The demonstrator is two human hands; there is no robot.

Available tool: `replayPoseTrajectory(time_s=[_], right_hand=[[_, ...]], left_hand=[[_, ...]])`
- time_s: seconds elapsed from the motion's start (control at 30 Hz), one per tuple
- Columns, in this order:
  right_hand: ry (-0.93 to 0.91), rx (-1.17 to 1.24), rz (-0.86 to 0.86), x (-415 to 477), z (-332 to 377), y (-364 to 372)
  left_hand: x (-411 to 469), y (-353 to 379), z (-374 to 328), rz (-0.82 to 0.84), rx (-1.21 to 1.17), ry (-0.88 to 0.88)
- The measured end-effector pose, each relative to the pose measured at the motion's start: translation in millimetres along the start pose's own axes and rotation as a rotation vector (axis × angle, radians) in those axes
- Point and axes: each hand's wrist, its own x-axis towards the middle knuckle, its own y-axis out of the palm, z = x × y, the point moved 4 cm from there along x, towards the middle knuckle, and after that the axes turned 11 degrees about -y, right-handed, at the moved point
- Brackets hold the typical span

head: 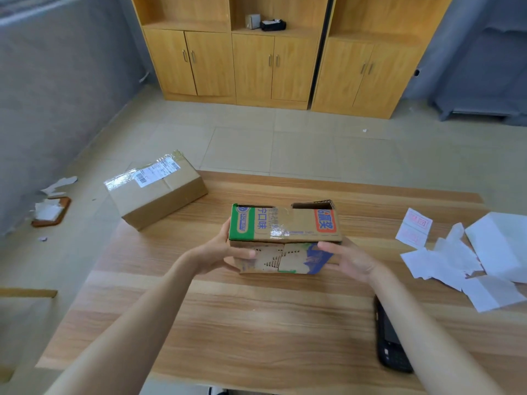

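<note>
left hand (225,252) and right hand (346,259) grip a rectangular, printed corrugated cardboard box (285,238) by its ends

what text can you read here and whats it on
"口味" in blue, on the printed carton.
"赢奖" in white, on the carton's red patch.
Carton's green end label: too blurred.
Shipping label on the taped box: barcode, print too small.
Paper slip: red stamps, unreadable.
</note>
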Motion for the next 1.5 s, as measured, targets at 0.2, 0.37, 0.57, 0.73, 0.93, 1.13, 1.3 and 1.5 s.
replayPoseTrajectory(time_s=[0.2, 0.37, 0.57, 0.73, 0.93, 1.13, 1.3, 1.5], right_hand=[[-0.058, 0.343, -0.123, -2.5, 26.5, 0.2], [0.02, 0.293, -0.242, 2.6, 16.2, -0.5], [0.056, 0.239, -0.348, -8.5, -4.5, 3.0], [0.098, 0.255, -0.361, -11.2, -10.3, 6.0], [0.151, 0.242, -0.252, -13.9, -10.7, 6.6], [0.029, 0.178, -0.176, -12.5, -10.7, -0.4], [0.01, 0.064, -0.166, -18.4, -23.7, -9.3], [0.063, 0.021, -0.167, -19.2, -36.7, -16.9]], left_hand=[[-13.5, -1.1, -27.4, 0.012, -0.351, 0.089], [-1.3, -1.0, -25.9, -0.157, -0.474, 0.046], [4.5, 7.9, 3.8, -0.184, -0.432, -0.081], [5.6, 7.7, 12.7, -0.146, -0.405, -0.118], [3.4, 2.6, 14.3, -0.093, -0.32, -0.106], [4.2, 8.6, 4.2, -0.093, -0.271, -0.004], [8.9, 27.1, 12.4, -0.062, -0.246, 0.022], [21.0, 41.2, 27.0, -0.077, -0.227, -0.027]])
